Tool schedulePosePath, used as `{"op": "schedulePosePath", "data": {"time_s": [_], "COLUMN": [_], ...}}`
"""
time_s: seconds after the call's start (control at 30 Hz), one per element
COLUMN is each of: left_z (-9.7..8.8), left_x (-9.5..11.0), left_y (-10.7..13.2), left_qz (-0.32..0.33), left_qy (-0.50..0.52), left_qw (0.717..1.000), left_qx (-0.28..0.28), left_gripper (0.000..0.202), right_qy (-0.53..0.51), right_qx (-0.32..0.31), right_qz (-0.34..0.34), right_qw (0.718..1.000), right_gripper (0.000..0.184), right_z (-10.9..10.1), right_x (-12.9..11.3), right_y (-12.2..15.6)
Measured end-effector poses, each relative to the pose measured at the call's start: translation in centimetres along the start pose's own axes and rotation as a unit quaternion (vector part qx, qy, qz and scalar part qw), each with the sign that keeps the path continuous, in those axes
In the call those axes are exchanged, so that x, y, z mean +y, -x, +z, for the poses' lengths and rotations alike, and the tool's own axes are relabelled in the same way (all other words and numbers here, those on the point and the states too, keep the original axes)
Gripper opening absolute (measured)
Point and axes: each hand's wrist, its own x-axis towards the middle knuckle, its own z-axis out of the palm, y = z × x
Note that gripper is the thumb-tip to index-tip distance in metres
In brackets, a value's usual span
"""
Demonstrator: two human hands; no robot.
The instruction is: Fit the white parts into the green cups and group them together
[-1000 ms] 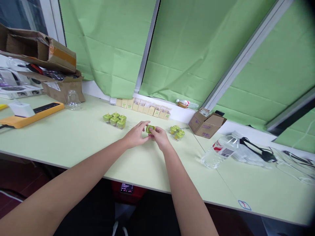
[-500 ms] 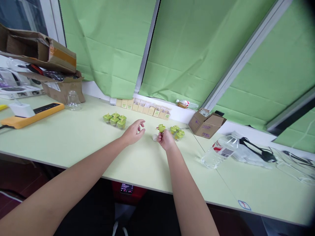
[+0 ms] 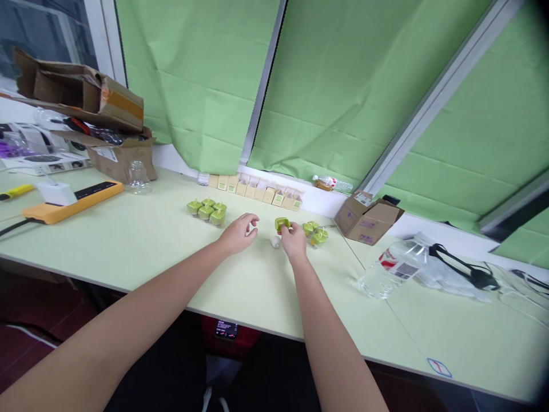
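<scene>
My right hand point(image 3: 294, 240) is closed on a small green piece point(image 3: 282, 223), holding it just above the pale green table point(image 3: 128, 240). A small white object point(image 3: 275, 242) shows at the heel of that hand. Just right of it lies a cluster of small green items point(image 3: 315, 232). My left hand point(image 3: 240, 232) rests on the table a little to the left, fingers curled loosely and apart, holding nothing. Another group of green items point(image 3: 208, 210) sits left of my left hand.
A row of small beige boxes point(image 3: 257, 189) lines the wall. An open cardboard box point(image 3: 366, 217) and a lying plastic bottle point(image 3: 386, 269) are to the right, with black cables beyond. A yellow power strip point(image 3: 72, 200), a glass jar point(image 3: 137, 177) and stacked cartons are at the left.
Both hands held the green piece together; they have parted. My right hand carried it right, toward the cluster, and my left hand let go. The view shifted slightly.
</scene>
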Motion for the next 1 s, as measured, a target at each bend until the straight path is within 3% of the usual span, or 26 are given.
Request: {"op": "schedulePosePath", "data": {"time_s": [0.27,0.43,0.57,0.83,0.9,1.0], "left_z": [0.3,0.4,0.4,-0.3,-0.3,0.1], "left_x": [-0.2,-0.4,-0.4,-1.0,-1.7,-2.8], "left_y": [0.0,0.1,0.0,-0.4,-0.3,0.0], "left_qz": [0.001,0.0,-0.001,0.022,0.004,-0.026], "left_qy": [-0.007,-0.012,-0.026,-0.151,-0.179,-0.19], "left_qw": [1.0,1.0,1.0,0.987,0.983,0.981], "left_qx": [-0.009,-0.007,-0.01,0.055,0.041,-0.022], "left_gripper": [0.025,0.022,0.023,0.028,0.034,0.039], "right_qy": [0.127,0.214,0.206,0.273,0.274,0.272], "right_qx": [-0.023,-0.012,-0.008,-0.061,-0.092,-0.139], "right_qz": [-0.053,-0.037,-0.022,-0.02,-0.014,-0.008], "right_qw": [0.99,0.976,0.978,0.96,0.957,0.952], "right_gripper": [0.025,0.026,0.026,0.041,0.046,0.043], "right_z": [2.0,3.4,3.9,2.1,1.3,0.5], "right_x": [0.0,0.0,0.5,0.4,0.2,0.0], "right_y": [0.0,0.3,0.4,1.2,1.5,1.8]}}
